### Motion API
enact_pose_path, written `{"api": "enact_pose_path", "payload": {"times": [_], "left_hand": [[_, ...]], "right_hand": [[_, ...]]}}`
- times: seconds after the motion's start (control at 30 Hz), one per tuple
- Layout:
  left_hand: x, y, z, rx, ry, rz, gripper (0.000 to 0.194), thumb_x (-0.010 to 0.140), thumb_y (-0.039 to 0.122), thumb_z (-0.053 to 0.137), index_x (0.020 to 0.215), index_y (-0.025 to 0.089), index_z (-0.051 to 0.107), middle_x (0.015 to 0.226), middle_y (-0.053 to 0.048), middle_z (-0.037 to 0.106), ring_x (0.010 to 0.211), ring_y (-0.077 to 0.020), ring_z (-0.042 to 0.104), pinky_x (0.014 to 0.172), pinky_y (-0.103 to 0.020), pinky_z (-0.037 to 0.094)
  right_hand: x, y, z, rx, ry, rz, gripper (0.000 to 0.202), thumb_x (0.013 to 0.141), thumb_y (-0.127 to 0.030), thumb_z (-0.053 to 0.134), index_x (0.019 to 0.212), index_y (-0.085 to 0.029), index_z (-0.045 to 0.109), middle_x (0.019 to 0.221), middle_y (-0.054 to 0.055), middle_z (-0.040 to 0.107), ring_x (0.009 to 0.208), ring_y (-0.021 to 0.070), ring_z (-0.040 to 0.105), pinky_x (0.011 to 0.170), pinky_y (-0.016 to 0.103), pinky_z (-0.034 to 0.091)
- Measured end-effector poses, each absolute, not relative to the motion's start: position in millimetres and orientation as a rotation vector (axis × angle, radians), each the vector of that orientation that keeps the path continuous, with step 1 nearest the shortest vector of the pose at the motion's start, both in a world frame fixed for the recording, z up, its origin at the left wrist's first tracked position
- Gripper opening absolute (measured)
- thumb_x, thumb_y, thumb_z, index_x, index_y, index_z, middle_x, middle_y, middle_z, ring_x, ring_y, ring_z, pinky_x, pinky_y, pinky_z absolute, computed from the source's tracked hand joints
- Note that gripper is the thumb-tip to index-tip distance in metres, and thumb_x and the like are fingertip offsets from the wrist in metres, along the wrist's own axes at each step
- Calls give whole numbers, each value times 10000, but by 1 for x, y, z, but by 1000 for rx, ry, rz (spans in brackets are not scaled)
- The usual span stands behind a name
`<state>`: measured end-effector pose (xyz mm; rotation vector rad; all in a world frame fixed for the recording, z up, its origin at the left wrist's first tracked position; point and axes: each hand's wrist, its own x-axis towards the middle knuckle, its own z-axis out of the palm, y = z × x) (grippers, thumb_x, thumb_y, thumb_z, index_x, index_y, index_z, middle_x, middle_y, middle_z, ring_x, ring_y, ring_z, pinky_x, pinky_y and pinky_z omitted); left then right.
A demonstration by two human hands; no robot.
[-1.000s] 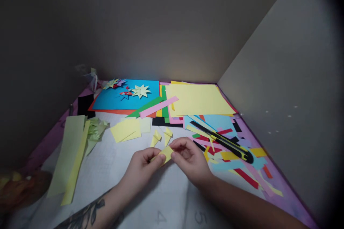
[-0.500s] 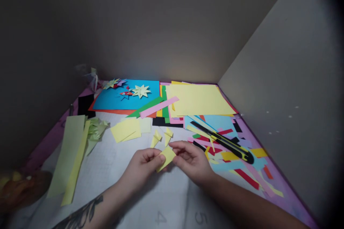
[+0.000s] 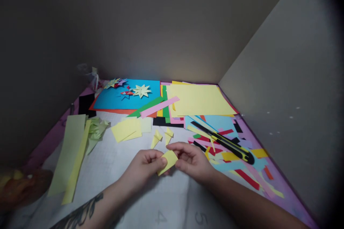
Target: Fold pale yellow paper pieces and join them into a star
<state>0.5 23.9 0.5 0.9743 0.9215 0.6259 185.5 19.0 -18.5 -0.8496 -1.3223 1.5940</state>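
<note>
Tilted up since the earlier frame, the yellow slip point(image 3: 169, 162) now shows more of its face, and the right fingers have loosened around it. The left hand point(image 3: 143, 166) pinches the slip, thumb on top; the right hand point(image 3: 193, 162) curves at its right edge, though whether it grips is unclear. It looks like a pause for turning or lining up the slip; creasing it would call for a steady left pinch and matched edges.

Just beyond the slip lie two folded pieces point(image 3: 156, 139). To its far left are two overlapping yellow sheets point(image 3: 125, 128) and one paler sheet point(image 3: 146, 125); further left, one crumpled paper point(image 3: 98, 130) and at least two long strips point(image 3: 69, 154). Right of the slip, one cutter point(image 3: 228, 144) rests on offcuts point(image 3: 245, 179), too jumbled to count. Well beyond the slip, one pale star point(image 3: 142, 91) sits on one blue sheet point(image 3: 113, 102).
</note>
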Motion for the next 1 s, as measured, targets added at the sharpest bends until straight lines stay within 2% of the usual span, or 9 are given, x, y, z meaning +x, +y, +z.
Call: {"api": "enact_pose_path", "payload": {"times": [0.17,0.3,0.37,0.43,0.53,0.77,1.0], "left_hand": [[1,23,1,963,940,630,340,736,448,673,639,123,654,607,-47,623,579,-124,500,592,-249,349],[3,22,4,1006,1009,714,344,767,442,636,628,127,619,609,-35,585,588,-126,480,595,-253,350],[3,21,5,1067,1089,753,326,784,424,613,642,131,614,610,-23,560,590,-124,462,581,-247,338],[3,20,5,1148,1167,753,305,797,404,590,660,133,619,610,-14,538,593,-123,443,567,-241,324],[4,18,3,1239,1218,735,293,813,388,558,673,136,616,623,-7,530,615,-127,438,573,-237,327],[5,17,2,1304,1244,690,287,820,378,534,670,144,603,623,5,529,613,-123,438,566,-224,333],[6,18,6,1327,1228,650,276,826,361,517,663,148,583,607,3,537,582,-115,443,544,-226,331]], "right_hand": [[185,20,-18,-856,-1326,1549,397,768,-432,680,1087,-202,639,728,13,558,643,133,569,579,264,485],[182,19,-17,-859,-1301,1585,493,749,-412,697,1181,-235,539,813,10,559,691,137,586,648,281,494],[178,18,-16,-954,-1323,1582,415,731,-407,706,1070,-217,561,803,4,558,651,121,561,612,254,471],[174,17,-15,-1085,-1373,1537,265,739,-397,684,852,-185,572,719,-11,536,580,98,497,538,220,416],[170,16,-15,-1232,-1407,1447,271,750,-378,647,652,-173,498,616,-32,464,537,86,409,493,207,348],[170,17,-15,-1288,-1388,1427,354,746,-410,629,577,-186,413,543,-55,380,510,81,331,466,202,276],[178,21,-10,-1271,-1458,1454,391,828,-441,539,549,-184,446,487,-47,418,460,80,351,432,202,271]]}}
